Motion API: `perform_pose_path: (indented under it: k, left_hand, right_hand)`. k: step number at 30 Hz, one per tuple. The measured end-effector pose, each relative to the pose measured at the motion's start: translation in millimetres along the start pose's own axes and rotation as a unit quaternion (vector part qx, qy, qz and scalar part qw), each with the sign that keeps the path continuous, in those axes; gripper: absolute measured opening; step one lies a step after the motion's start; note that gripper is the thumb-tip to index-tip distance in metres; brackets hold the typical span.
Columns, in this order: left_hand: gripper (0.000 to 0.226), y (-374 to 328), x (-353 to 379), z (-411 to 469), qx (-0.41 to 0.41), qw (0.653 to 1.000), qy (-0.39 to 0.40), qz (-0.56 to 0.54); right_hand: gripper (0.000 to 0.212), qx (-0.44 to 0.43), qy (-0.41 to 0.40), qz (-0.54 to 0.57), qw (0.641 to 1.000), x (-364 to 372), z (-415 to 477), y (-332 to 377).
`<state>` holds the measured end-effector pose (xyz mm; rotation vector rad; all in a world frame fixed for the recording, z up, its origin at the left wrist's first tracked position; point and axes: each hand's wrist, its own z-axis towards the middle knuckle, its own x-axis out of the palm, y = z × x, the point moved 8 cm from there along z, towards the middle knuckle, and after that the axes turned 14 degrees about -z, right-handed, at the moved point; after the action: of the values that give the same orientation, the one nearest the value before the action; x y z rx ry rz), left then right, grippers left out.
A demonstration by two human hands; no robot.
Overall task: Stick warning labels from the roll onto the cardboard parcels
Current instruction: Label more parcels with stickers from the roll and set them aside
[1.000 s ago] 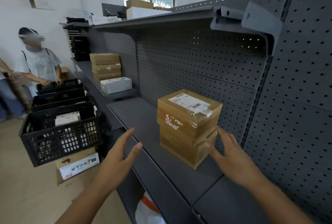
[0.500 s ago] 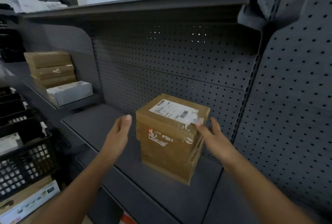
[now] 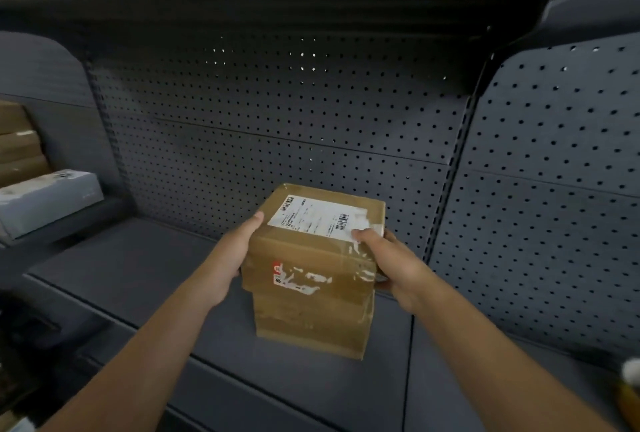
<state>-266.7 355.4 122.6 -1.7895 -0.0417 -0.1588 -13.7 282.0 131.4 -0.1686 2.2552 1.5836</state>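
Boxy, tape-glossed cardboard top parcel [image 3: 311, 258] gripped between left hand [image 3: 232, 251], right hand [image 3: 391, 262]; sits on lower parcel [image 3: 311, 324]; matte grey shelf [image 3: 138, 275], perforated pegboard [image 3: 277, 120].

i'm looking at a dark grey metal shelf [image 3: 138, 275] with a perforated back panel [image 3: 277, 120]. one thing sits directly on this bay — a brown cardboard parcel [image 3: 311, 324], close to the back, with a second parcel [image 3: 311, 244] on top. on the neighbouring bay to the left, a white box [image 3: 48, 199] lies just beside a stack of brown boxes [image 3: 17, 140] — both blurred.
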Motion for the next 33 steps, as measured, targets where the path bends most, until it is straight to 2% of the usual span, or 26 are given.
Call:
perform_pose_path:
  k: [1,4,6,14,23,26,30,33]
  left_hand:
    - [0.043,0,1,0,0.004,1.000,0.008,0.006]
    - [0.040,1,8,-6,0.018,0.999,0.031,0.011]
    - [0.039,1,16,-15,0.030,0.998,0.051,0.012]
    - [0.032,13,88,-62,0.030,0.993,0.113,0.020]
    - [0.020,56,211,-120,0.043,0.979,0.195,0.037]
    - [0.020,84,241,-129,0.019,0.978,0.205,0.038]
    - [0.032,120,270,-138,-0.026,0.980,0.194,0.037]
    - [0.026,139,281,-144,-0.048,0.981,0.183,0.046]
  right_hand:
    - [0.088,0.000,-0.002,0.007,1.000,-2,0,-2]
    - [0.039,-0.013,-0.003,0.022,1.000,-8,-9,-6]
    - [0.029,-0.015,-0.004,0.022,1.000,-18,-16,-14]
    - [0.026,-0.013,-0.040,0.047,0.998,-92,-70,-53]
    - [0.030,-0.003,-0.081,0.058,0.995,-198,-127,-133]
    - [0.030,0.006,-0.084,0.056,0.995,-221,-136,-161]
    - [0.034,0.035,-0.072,0.065,0.995,-243,-138,-201]
    - [0.034,0.042,-0.058,0.063,0.995,-250,-135,-221]
